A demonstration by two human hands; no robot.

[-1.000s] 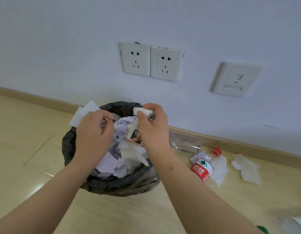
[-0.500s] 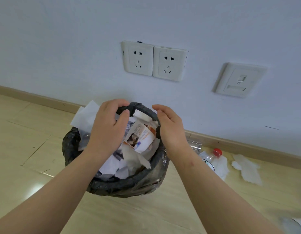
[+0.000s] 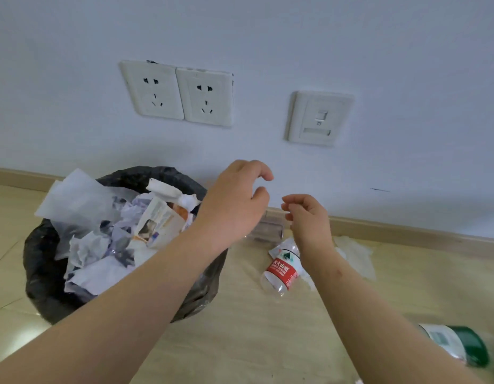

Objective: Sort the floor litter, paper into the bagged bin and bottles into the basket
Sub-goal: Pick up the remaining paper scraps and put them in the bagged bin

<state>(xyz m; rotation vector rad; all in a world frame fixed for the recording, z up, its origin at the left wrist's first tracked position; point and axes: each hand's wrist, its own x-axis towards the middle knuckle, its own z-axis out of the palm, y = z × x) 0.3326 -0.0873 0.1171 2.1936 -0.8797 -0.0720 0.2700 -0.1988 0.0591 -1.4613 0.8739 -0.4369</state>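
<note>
The black-bagged bin (image 3: 40,273) stands on the floor at the left, heaped with crumpled white paper (image 3: 101,245). My left hand (image 3: 234,206) hovers past the bin's right rim, fingers loosely curled, holding nothing. My right hand (image 3: 306,220) hangs just right of it, also empty with relaxed fingers, above a clear bottle with a red label (image 3: 281,270) lying on the floor. A flattened clear bottle (image 3: 268,231) lies by the skirting between my hands. White tissue (image 3: 356,253) lies to the right. No basket is in view.
A green-and-white bottle (image 3: 459,345) lies at the lower right, partly behind my right forearm. The wall close behind carries two sockets (image 3: 179,92) and a switch plate (image 3: 317,117). Wooden skirting (image 3: 406,231) runs along the floor.
Both hands have let go of the paper in the bin and moved right, away from the bin and towards the bottles. The view has shifted right too.
</note>
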